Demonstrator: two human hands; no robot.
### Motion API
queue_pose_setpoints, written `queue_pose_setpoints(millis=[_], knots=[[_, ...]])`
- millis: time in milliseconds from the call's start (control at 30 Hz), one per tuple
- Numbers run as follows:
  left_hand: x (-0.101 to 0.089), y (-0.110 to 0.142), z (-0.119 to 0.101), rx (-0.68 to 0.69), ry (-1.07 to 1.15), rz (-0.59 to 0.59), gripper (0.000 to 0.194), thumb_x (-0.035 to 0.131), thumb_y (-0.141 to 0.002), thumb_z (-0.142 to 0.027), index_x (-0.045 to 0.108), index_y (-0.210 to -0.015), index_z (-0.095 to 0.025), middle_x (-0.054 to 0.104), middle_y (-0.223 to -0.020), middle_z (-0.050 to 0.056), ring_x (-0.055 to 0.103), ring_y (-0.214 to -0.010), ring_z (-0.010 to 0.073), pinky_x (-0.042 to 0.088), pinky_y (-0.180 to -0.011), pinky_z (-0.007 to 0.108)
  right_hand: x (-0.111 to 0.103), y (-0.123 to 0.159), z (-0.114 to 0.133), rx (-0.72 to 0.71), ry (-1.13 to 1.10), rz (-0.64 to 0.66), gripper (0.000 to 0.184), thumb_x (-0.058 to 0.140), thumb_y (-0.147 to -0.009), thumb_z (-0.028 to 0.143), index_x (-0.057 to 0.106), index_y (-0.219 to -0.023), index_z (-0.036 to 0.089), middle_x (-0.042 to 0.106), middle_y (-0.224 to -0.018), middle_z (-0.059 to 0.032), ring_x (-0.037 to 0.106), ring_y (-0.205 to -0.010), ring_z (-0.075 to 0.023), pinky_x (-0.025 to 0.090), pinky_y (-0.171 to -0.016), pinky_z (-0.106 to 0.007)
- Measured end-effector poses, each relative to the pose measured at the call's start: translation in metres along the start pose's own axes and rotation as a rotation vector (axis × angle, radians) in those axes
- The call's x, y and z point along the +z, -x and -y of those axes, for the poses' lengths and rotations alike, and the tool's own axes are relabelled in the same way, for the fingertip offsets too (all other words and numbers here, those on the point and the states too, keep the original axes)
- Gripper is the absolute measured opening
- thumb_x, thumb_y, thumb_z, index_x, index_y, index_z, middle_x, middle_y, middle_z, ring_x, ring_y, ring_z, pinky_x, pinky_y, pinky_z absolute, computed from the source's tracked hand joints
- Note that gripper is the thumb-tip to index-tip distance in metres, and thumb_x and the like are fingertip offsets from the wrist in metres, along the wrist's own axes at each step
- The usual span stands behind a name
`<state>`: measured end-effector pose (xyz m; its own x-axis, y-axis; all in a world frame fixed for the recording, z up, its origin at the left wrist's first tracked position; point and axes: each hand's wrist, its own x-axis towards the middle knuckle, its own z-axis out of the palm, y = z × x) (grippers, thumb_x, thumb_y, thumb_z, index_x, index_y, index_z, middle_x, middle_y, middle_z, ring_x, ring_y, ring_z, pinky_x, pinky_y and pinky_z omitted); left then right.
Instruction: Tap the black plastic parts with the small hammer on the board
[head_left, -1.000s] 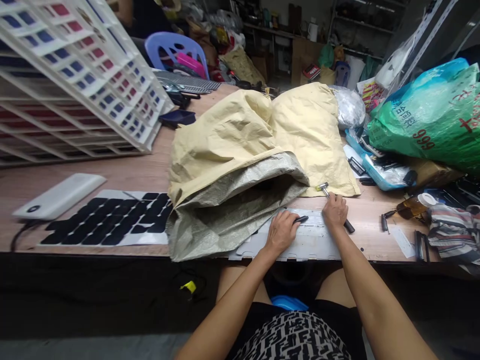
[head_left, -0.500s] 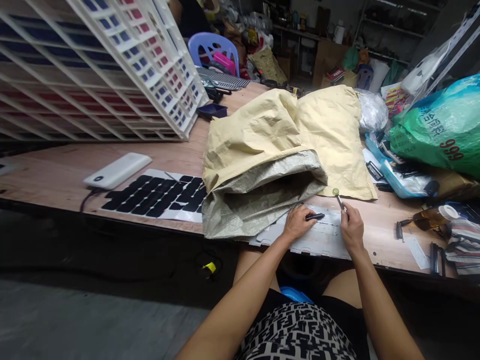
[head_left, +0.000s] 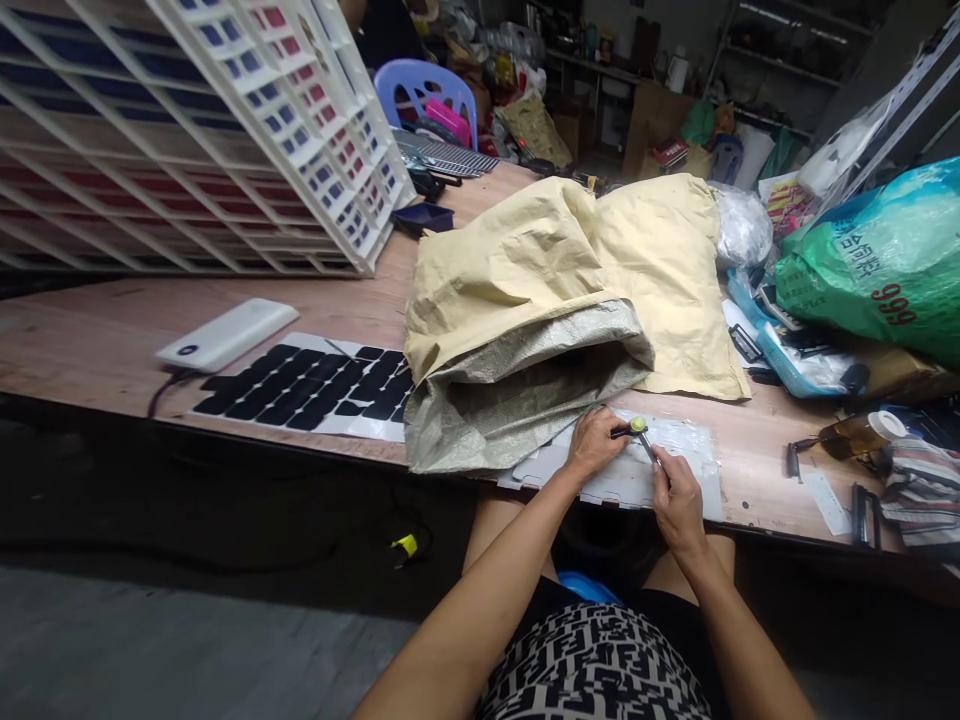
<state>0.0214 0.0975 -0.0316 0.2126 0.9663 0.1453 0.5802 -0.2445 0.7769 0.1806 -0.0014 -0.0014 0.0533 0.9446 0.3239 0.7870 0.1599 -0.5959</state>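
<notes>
On the wood-grain table [head_left: 757, 430], I register: grey-white sheet [head_left: 686, 450], beneath left hand [head_left: 595, 443] and right hand [head_left: 679, 500]; yellow sack [head_left: 502, 260], beyond them; white case [head_left: 229, 333] and black-patterned sheet [head_left: 300, 385], left of both.

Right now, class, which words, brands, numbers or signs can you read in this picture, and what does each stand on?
"999", or "666" the other way up: red digits on the green bag.
"F", repeated as a pattern: patterned garment.
Too blurred to read: the other characters on the green bag, and the lettering on the red box.
Too small to read: any print on the white slip.
</notes>
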Motion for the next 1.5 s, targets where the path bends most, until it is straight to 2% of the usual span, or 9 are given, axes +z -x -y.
queue_pose_setpoints(millis=[333,467,667,833,1000,1167,1333,1400,1500], knots=[[0.001,0.000,0.000,0.000,0.010,-0.007,0.014,0.071,-0.081,-0.027,0.078,-0.093,-0.026,0.068,-0.090,0.002,0.059,-0.095,0.0209,0.044,-0.091,0.035,-0.005,-0.001,-0.009,0.020,0.019,-0.071,0.035,0.043,-0.098,0.029,0.066,-0.124,0.022,0.070,-0.106,-0.0086,0.065,-0.100,-0.0204,0.052,-0.090,-0.035],[0.003,-0.001,0.001,0.006,0.008,-0.019,0.014,0.072,-0.080,-0.026,0.078,-0.092,-0.025,0.069,-0.092,0.002,0.059,-0.095,0.0209,0.044,-0.091,0.036,-0.008,-0.036,-0.029,0.038,0.106,-0.146,0.036,0.045,-0.096,0.030,0.067,-0.123,0.023,0.069,-0.105,-0.0082,0.063,-0.098,-0.0214,0.050,-0.088,-0.034],[0.003,-0.002,0.002,0.024,0.010,-0.020,0.014,0.073,-0.078,-0.028,0.077,-0.092,-0.025,0.068,-0.091,0.002,0.058,-0.094,0.0210,0.046,-0.089,0.035,0.002,-0.109,-0.067,0.197,0.487,-0.199,0.037,0.048,-0.094,0.023,0.069,-0.124,0.019,0.064,-0.102,-0.0110,0.054,-0.095,-0.0236,0.041,-0.080,-0.033],[0.002,-0.001,0.005,0.042,0.062,-0.043,0.012,0.074,-0.078,-0.031,0.076,-0.087,-0.023,0.067,-0.085,0.002,0.059,-0.086,0.0189,0.047,-0.084,0.032,0.016,-0.116,-0.078,0.232,0.670,-0.180,0.034,0.045,-0.098,0.028,0.067,-0.123,0.024,0.059,-0.102,-0.0112,0.049,-0.091,-0.0231,0.034,-0.072,-0.033],[-0.006,0.000,0.006,0.072,0.314,-0.035,0.019,0.069,-0.081,-0.035,0.074,-0.089,-0.018,0.064,-0.079,0.002,0.056,-0.069,0.0137,0.046,-0.068,0.027,0.018,-0.113,-0.075,0.246,0.700,-0.151,0.033,0.044,-0.099,0.027,0.063,-0.125,0.023,0.057,-0.105,-0.0118,0.048,-0.094,-0.0241,0.034,-0.073,-0.033],[-0.014,0.057,-0.005,0.023,0.479,-0.007,0.031,0.061,-0.087,-0.043,0.071,-0.100,-0.017,0.068,-0.087,0.004,0.060,-0.075,0.0160,0.048,-0.071,0.028,0.021,-0.113,-0.076,0.252,0.719,-0.128,0.033,0.038,-0.100,0.027,0.061,-0.125,0.024,0.056,-0.109,-0.0114,0.048,-0.098,-0.0255,0.035,-0.076,-0.035],[0.009,0.149,0.000,0.121,0.395,0.323,0.027,0.066,-0.081,-0.042,0.075,-0.095,-0.019,0.072,-0.079,0.005,0.063,-0.069,0.0161,0.049,-0.069,0.028,0.024,-0.113,-0.077,0.268,0.721,-0.090,0.034,0.037,-0.100,0.025,0.058,-0.127,0.023,0.054,-0.111,-0.0128,0.046,-0.100,-0.0258,0.034,-0.077,-0.036],[0.029,0.165,0.010,-0.028,0.345,0.366,0.027,0.066,-0.080,-0.041,0.076,-0.094,-0.019,0.071,-0.075,0.003,0.062,-0.066,0.0157,0.048,-0.066,0.027,0.023,-0.113,-0.076,0.270,0.721,-0.087,0.034,0.036,-0.100,0.025,0.058,-0.127,0.022,0.054,-0.111,-0.0129,0.045,-0.100,-0.0258,0.034,-0.077,-0.036],[0.054,0.158,0.025,-0.459,0.195,0.378,0.030,0.062,-0.083,-0.044,0.076,-0.084,-0.017,0.067,-0.066,0.003,0.064,-0.067,0.0188,0.048,-0.064,0.029,0.023,-0.112,-0.075,0.264,0.717,-0.088,0.034,0.036,-0.100,0.025,0.058,-0.126,0.022,0.054,-0.111,-0.0130,0.045,-0.100,-0.0259,0.034,-0.077,-0.036]])
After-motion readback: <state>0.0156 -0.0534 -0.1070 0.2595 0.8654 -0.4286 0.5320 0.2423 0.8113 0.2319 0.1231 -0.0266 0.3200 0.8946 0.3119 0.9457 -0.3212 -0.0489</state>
